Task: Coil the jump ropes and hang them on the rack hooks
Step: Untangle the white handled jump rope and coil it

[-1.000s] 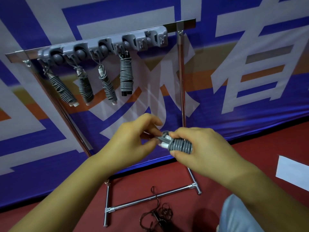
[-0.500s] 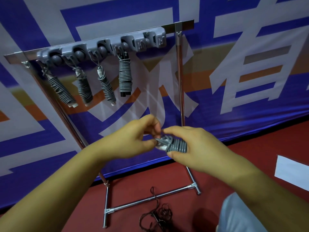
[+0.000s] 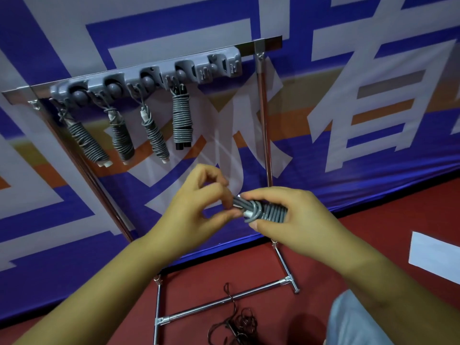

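At the centre of the frame the right hand (image 3: pixel 293 215) is wrapped around a tightly coiled grey jump rope bundle with a white handle end (image 3: pixel 263 211), thumb below and fingers over the top. The left hand (image 3: pixel 199 207) meets it from the left, thumb and forefinger pinching the loose strands at the bundle's end; whether they are forming a loop or tucking a tail is hard to tell at this angle.

The cord looks light, springy and slightly slick, so the coil would probably loosen if the right hand relaxed. The firm middle of the wrap is the place to hold, leaving the end loop free for a hook.

Above, in the upper left of the frame, a grey plastic hook rail on a chrome stand (image 3: pixel 149 75) carries four coiled grey ropes (image 3: pixel 183 120); its rightmost hook (image 3: pixel 224 66) appears free. On the red floor at the bottom lies a tangled dark rope (image 3: pixel 236 324).
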A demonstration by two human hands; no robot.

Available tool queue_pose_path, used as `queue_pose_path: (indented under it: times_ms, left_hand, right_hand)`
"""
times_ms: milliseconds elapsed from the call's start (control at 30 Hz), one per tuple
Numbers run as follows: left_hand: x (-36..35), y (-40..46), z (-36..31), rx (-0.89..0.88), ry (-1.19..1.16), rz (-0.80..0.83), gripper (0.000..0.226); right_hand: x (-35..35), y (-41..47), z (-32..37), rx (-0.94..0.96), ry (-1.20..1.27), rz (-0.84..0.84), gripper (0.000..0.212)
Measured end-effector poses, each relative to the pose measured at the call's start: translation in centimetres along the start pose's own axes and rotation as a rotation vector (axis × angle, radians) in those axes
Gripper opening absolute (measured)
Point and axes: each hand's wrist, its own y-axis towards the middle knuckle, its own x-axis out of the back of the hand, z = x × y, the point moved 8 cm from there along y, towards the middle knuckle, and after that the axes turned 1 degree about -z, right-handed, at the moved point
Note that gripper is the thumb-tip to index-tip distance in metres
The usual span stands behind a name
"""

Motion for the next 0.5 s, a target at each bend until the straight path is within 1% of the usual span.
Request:
queue_pose_path:
  times_ms: [67,167,267,367,500]
  left_hand:
    - [-0.3,-0.3,-0.5,-0.052,0.066,0.013,0.015]
    - [-0.5,-0.4,-0.6,-0.096,0.133,0.060,0.023]
    - [0.0,-0.1,-0.9,-0.119,0.170,0.008,0.016]
    - [0.8,0.2,-1.0,-0.042,0.093,-0.072,0.017]
    - [0.6,0.3,-1.3,0.069,-0.053,-0.038,0.013]
  right_hand:
    - [0.1,0.1,-0.2,-0.014,0.037,0.009,0.041]
    - [0.1,0.2,-0.2,-0.033,0.114,0.029,0.043]
    - [0.0,0.2,-0.4,-0.051,0.202,0.041,0.044]
    - [0.4,0.6,-1.2,-0.082,0.311,-0.044,0.043]
    - [1.0,0.9,-1.8,-0.069,0.413,-0.151,0.052]
